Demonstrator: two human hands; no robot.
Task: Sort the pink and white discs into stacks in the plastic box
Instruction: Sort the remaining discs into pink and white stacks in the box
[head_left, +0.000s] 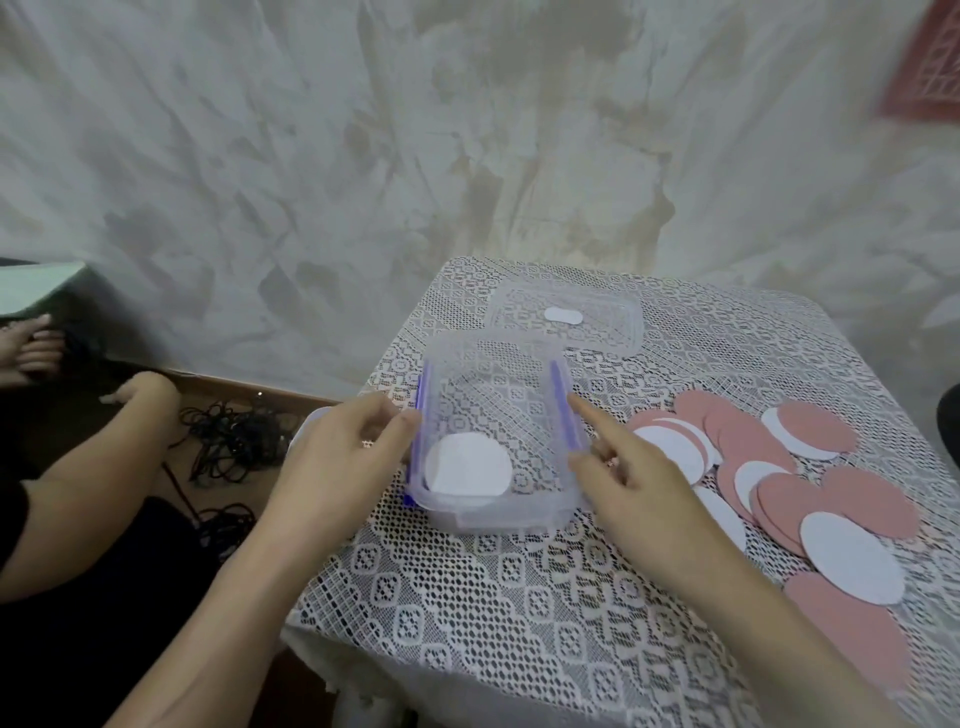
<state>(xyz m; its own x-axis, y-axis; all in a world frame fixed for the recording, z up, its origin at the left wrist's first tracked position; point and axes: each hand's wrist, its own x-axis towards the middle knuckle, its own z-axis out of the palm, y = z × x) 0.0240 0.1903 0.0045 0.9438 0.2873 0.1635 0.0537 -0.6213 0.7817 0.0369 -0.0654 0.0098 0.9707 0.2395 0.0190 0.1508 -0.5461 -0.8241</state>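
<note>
One white disc (467, 465) in plastic box (498, 515); left fingers (396, 430) pinch box, right fingers (597, 423) spread.

Head view looks forward and down, close over the table (467, 597); wall (311, 156) beyond.

- You're in a home room, judging by the lace-covered tabletop (519, 597).
- Mottled, stained wall (311, 156) behind it.
- Black cables (228, 441) lie tangled low at your left.

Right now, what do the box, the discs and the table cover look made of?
The box: clear glossy plastic; lace shows through its walls. The pink discs and white disc: thin, flat, matte sheet, perhaps card or foam; cannot tell which. The table cover: openwork white lace.
</note>
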